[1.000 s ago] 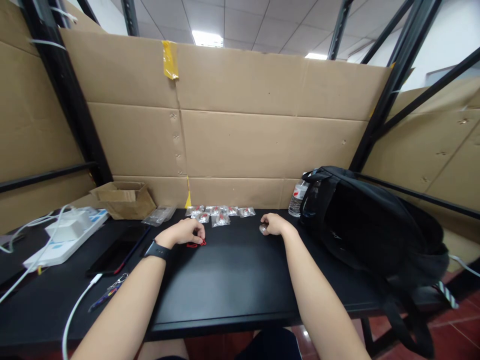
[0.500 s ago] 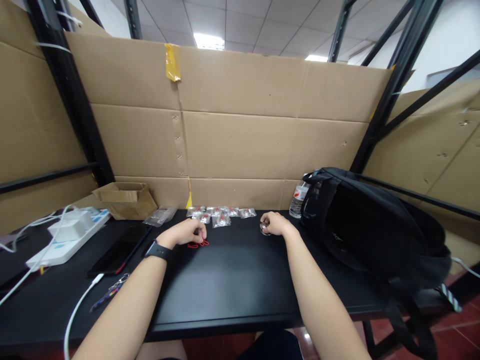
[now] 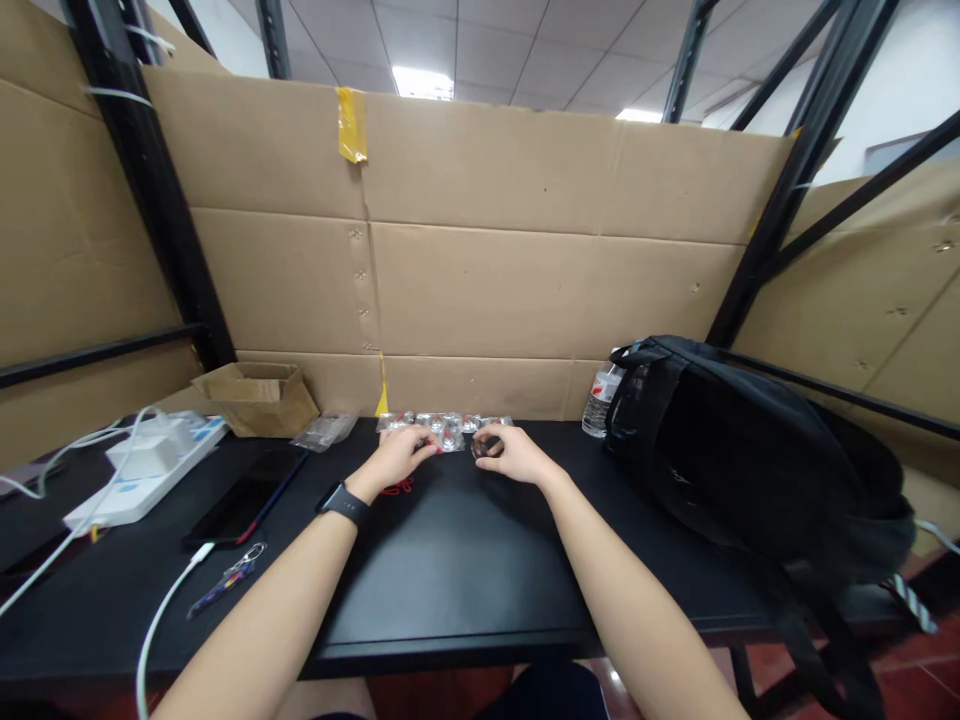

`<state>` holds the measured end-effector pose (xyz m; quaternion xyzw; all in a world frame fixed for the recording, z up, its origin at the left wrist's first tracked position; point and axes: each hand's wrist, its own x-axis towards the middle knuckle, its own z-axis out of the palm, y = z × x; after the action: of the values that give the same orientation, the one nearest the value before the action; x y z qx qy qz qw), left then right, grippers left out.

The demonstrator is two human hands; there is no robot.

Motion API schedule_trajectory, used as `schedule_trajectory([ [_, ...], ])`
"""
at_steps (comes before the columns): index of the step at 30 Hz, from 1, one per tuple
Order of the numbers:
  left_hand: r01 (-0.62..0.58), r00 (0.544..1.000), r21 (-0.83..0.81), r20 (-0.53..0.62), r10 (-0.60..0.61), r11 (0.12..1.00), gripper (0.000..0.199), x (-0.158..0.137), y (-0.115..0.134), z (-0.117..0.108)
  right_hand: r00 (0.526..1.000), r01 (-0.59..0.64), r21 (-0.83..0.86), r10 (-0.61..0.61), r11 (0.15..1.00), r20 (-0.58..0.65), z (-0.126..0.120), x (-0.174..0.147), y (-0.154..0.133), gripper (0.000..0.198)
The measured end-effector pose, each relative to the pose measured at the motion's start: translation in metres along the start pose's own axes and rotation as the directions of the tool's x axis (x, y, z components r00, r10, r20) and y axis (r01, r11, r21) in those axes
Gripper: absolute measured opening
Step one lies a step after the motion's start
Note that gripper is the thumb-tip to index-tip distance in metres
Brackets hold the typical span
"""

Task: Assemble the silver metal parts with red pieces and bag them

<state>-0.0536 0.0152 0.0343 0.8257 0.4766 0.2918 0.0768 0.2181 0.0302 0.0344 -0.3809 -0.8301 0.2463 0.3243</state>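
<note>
My left hand [image 3: 403, 457] is above the black desk with thumb and fingers pinched together. A speck of red shows at its fingertips, too small to name. Just below that hand a thin red cord [image 3: 397, 488] lies looped on the desk. To the right, my right hand [image 3: 517, 455] grips a round, shiny dark disc [image 3: 484, 447] between thumb and fingers, facing my left fingertips with a small gap. Behind both hands several small clear packets [image 3: 452, 437] with silvery and red contents lie in rows, partly covered by the hands.
A black backpack [image 3: 750, 470] and a water bottle [image 3: 600, 402] stand on the right. On the left are an open cardboard box [image 3: 262, 405], plastic bags [image 3: 325, 431], a phone [image 3: 244, 500], a keychain [image 3: 225, 583] and a white power strip [image 3: 150, 485]. A cardboard wall [image 3: 480, 290] closes the back.
My right hand has carried the disc leftward across the desk. My left hand has lifted off the red cord and moved a little right, so the hands are now close together.
</note>
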Motion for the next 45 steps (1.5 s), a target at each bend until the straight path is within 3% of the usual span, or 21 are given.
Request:
schedule_trajectory([
  [6, -0.004, 0.995, -0.313, -0.094, -0.026, 0.95, 0.018, 0.005, 0.012, 0.012, 0.996, 0.064, 0.273, -0.045, 0.96, -0.076, 0.017, 0.004, -0.013, 0.047],
  [13, -0.035, 0.986, -0.462, -0.16, -0.044, 0.886, 0.015, 0.007, 0.022, 0.018, 0.994, 0.078, 0.454, -0.032, 0.887, -0.107, 0.025, 0.005, -0.026, 0.046],
  [17, -0.052, 0.985, -0.404, -0.173, -0.02, 0.913, 0.015, 0.006, 0.027, 0.018, 0.992, 0.056, 0.522, 0.012, 0.851, -0.125, 0.027, 0.004, -0.032, 0.05],
  [23, -0.109, 0.939, -0.284, -0.345, 0.004, 0.953, 0.012, 0.007, 0.027, 0.025, 0.989, 0.061, 0.606, 0.034, 0.793, -0.144, 0.029, 0.003, -0.039, 0.051],
  [38, -0.047, 0.9, -0.042, -0.435, 0.024, 0.998, 0.009, -0.001, 0.047, 0.02, 0.975, 0.111, 0.635, 0.04, 0.764, -0.218, 0.037, 0.004, -0.042, 0.043],
  [42, -0.043, 0.898, -0.052, -0.441, 0.016, 0.998, 0.009, 0.0, 0.047, 0.02, 0.977, 0.045, 0.597, 0.089, 0.801, -0.193, 0.034, 0.007, -0.036, 0.037],
  [45, -0.058, 0.896, -0.09, -0.444, 0.012, 0.994, 0.009, 0.001, 0.046, 0.021, 0.972, 0.071, 0.491, 0.05, 0.868, -0.229, 0.031, 0.009, -0.031, 0.033],
])
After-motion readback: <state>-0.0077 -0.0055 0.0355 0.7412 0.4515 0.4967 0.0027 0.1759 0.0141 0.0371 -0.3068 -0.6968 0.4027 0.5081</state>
